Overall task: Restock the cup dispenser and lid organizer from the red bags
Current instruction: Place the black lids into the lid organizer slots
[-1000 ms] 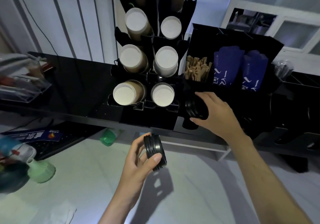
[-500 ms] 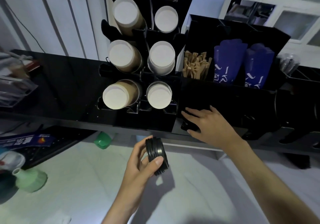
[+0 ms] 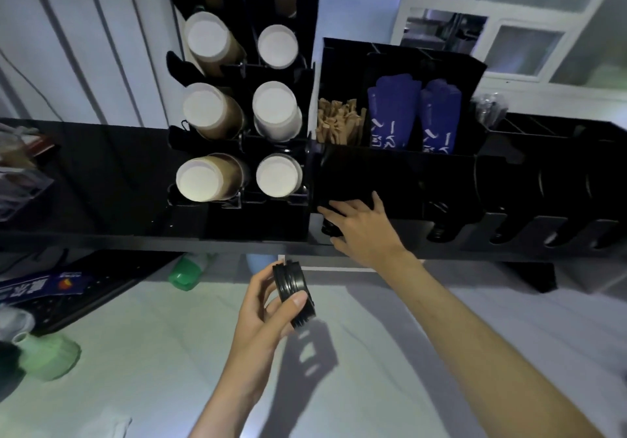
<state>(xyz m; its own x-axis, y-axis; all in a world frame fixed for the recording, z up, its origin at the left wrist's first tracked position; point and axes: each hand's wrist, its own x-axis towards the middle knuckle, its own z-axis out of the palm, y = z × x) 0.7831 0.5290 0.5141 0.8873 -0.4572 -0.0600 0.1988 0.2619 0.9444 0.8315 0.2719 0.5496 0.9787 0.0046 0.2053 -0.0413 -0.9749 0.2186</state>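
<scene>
Head view shows the right hand reaching into the leftmost slot of the black lid organizer, its fingers stretched nearly straight against the dark lids seated low in that slot; they seem to press the lids in rather than curl round them, though black on black makes the contact hard to read. Below it, the left hand grasps a short stack of black lids on edge, thumb across the front rim and fingers behind, held over the pale floor just short of the counter edge. To do this step well, I judge the seated lids should be pushed flat and square to the back of the slot before the right hand comes away, so the waiting stack can slide in on the same axis without tipping; the left hand's stack wants to stay tight so its lids do not fan apart. Around this: the cup dispenser stands just left of the organizer, its tubes showing white cup bottoms; behind the slot sit wooden stirrers and blue sleeves; further lid slots run to the right. A green bottle lies on the floor below. No red bags are visible here. The slot's front wall and the right forearm itself narrow the way in for the left hand.
</scene>
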